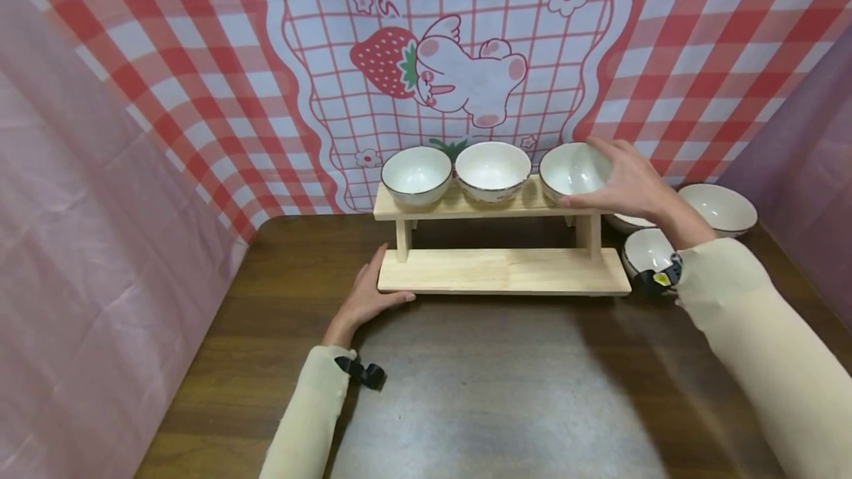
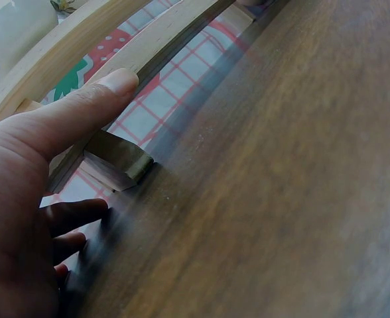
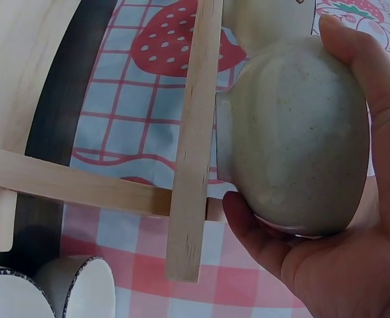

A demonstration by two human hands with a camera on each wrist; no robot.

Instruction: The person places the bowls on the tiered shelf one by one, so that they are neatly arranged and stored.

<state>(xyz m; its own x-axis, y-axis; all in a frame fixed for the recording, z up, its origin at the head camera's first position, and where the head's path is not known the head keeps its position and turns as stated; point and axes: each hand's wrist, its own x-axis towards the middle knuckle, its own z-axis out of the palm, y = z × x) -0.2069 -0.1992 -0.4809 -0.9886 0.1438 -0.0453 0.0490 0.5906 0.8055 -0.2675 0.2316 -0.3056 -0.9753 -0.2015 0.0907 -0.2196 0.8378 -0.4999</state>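
A two-tier wooden rack [image 1: 502,270] stands near the back of the table. Along its upper shelf are two white dark-rimmed bowls, one at the left end [image 1: 416,172] and one in the middle [image 1: 492,168]. My right hand [image 1: 629,179] grips a third bowl [image 1: 572,170] at the shelf's right end, thumb low and fingers at the rim. In the right wrist view this bowl's foot [image 3: 225,136] is right at the shelf board. My left hand [image 1: 367,296] holds the lower shelf's left end, with the thumb [image 2: 119,83] on its front edge.
Several more white bowls stand right of the rack, one near the lower shelf's end [image 1: 647,250] and one farther right [image 1: 719,207]. A strawberry-print cloth [image 1: 319,94] hangs close behind the rack. Pink cloth [image 1: 100,205] lines the left side.
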